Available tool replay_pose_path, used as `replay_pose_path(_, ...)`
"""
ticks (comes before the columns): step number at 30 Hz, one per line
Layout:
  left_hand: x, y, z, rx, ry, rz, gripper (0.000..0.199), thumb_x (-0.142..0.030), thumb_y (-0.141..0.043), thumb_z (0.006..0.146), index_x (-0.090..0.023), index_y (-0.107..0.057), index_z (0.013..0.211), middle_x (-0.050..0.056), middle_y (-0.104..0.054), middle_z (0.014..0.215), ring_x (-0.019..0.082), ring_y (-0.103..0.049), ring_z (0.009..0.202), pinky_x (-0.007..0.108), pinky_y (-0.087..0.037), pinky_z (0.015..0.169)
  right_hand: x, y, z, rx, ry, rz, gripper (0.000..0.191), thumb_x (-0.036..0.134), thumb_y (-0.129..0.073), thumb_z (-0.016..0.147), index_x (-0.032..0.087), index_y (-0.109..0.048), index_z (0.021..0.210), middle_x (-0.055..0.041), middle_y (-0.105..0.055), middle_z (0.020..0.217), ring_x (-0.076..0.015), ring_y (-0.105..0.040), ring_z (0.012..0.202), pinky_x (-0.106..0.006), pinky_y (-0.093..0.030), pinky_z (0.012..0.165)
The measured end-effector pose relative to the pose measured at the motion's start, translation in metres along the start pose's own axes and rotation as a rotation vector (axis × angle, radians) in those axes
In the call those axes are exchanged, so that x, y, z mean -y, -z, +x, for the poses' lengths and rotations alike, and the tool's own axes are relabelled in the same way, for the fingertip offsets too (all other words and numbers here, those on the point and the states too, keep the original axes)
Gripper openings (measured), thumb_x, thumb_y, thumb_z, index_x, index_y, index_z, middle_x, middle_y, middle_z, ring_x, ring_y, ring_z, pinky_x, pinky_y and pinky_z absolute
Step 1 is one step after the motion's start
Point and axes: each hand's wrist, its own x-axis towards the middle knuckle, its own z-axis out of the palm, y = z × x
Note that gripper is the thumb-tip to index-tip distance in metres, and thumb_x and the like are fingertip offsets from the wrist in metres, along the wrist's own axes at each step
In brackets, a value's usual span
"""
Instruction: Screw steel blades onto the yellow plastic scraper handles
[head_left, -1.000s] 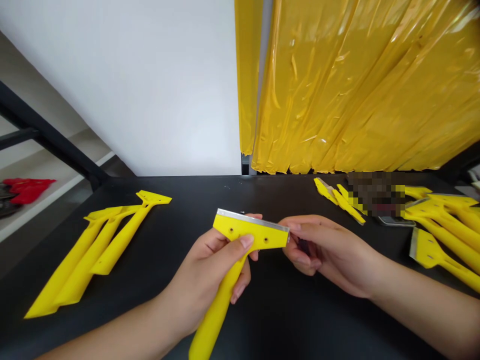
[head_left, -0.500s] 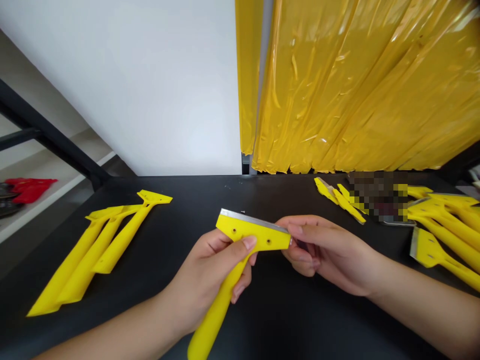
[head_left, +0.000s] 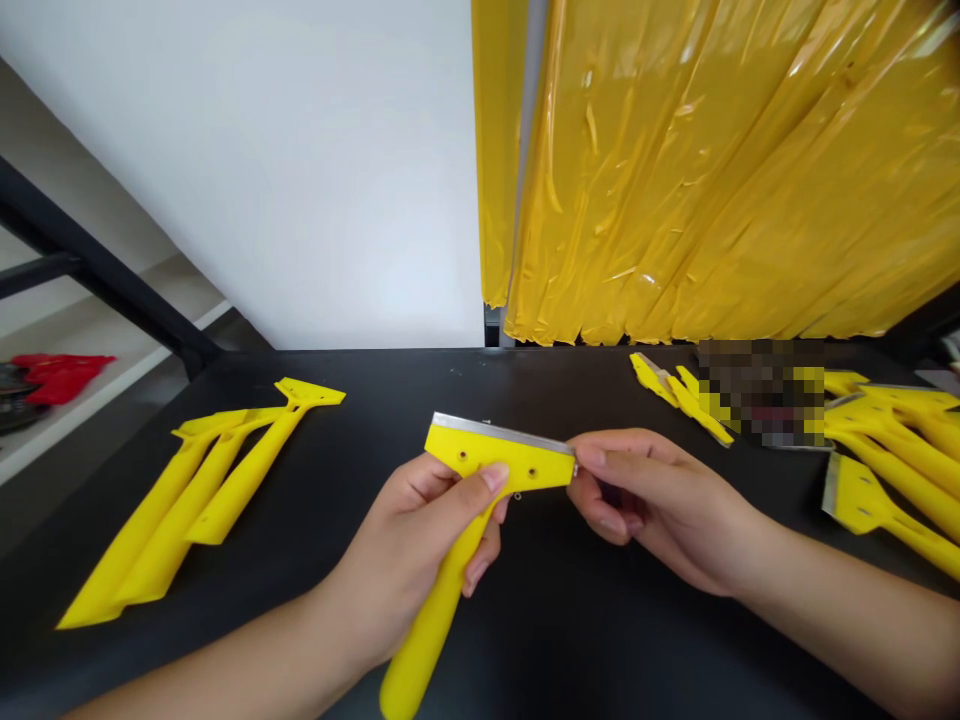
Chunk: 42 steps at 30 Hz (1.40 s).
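My left hand (head_left: 442,525) is closed around the neck of a yellow scraper (head_left: 491,460), its thumb lying flat on the head. The scraper's handle slants down toward me, and its head has two small holes. A thin metal blade (head_left: 510,432) runs along the head's top edge. At the right end of this blade, my right hand (head_left: 645,490) is closed in a pinch of thumb and index finger, the other fingers curled beneath. Their fingertips partly hide the blade's corner. A tiny metal piece (head_left: 517,496) shows just under the head.
Several yellow handles (head_left: 247,470) lie on the black table (head_left: 300,640) at left. Bladed scrapers (head_left: 859,495) are heaped at right, near small yellow pieces (head_left: 679,395) and a blurred-out patch (head_left: 757,390). A white panel (head_left: 322,180) and yellow plastic sheeting (head_left: 712,180) stand behind.
The scraper has shifted slightly left and up in my left hand. My right fingers stay at the blade's right end, and a tiny metal piece now shows below the head.
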Motion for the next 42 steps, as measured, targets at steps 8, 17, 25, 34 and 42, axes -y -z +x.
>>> replay_pose_path(8,0.003,0.002,0.000,0.035,0.003,-0.017,0.036,-0.045,-0.070,0.098,-0.018,-0.064,0.075,-0.001,-0.057,0.049,0.009,-0.046,0.041,0.019,-0.036,0.045,-0.001,-0.001,0.003,-0.013,-0.018,0.050,0.044,0.045,-0.058,0.104,0.017,-0.058,0.070,0.0025,-0.048,0.058,-0.0097,-0.032,0.052,-0.030,-0.020,0.050)
replay_pose_path(17,0.001,0.000,-0.001,0.054,0.048,-0.045,0.038,-0.047,-0.063,0.101,-0.018,-0.062,0.076,-0.001,-0.053,0.046,0.009,-0.041,0.039,0.021,-0.034,0.045,-0.003,0.000,0.002,0.053,-0.069,0.139,0.040,0.040,-0.057,0.103,0.016,-0.061,0.072,0.0018,-0.048,0.060,-0.0098,-0.029,0.052,-0.029,-0.020,0.050)
replay_pose_path(25,0.000,0.003,0.001,0.013,0.053,0.017,0.043,-0.048,-0.060,0.102,-0.017,-0.061,0.073,-0.001,-0.051,0.043,0.009,-0.041,0.041,0.021,-0.033,0.048,0.001,-0.002,0.001,-0.043,-0.013,0.072,0.021,0.037,-0.065,0.098,0.017,-0.067,0.096,0.0005,-0.052,0.071,-0.0119,-0.035,0.062,-0.028,-0.023,0.057)
replay_pose_path(34,-0.008,0.019,0.017,-0.050,0.048,-0.038,0.031,-0.040,-0.063,0.100,-0.018,-0.063,0.078,-0.003,-0.051,0.051,0.011,-0.042,0.046,0.021,-0.038,0.048,-0.003,0.020,0.010,-0.248,0.434,-0.402,0.018,0.033,-0.058,0.107,0.024,-0.073,0.110,-0.0033,-0.060,0.091,-0.0176,-0.056,0.084,-0.031,-0.045,0.076)
replay_pose_path(42,-0.007,0.024,0.022,-0.064,0.061,-0.049,0.034,-0.043,-0.063,0.100,-0.019,-0.060,0.076,-0.003,-0.048,0.052,0.010,-0.037,0.047,0.020,-0.037,0.047,0.008,0.030,0.004,-0.340,0.597,-1.240,0.008,0.029,-0.061,0.106,0.025,-0.065,0.112,-0.0027,-0.070,0.092,-0.0168,-0.064,0.077,-0.031,-0.050,0.070)
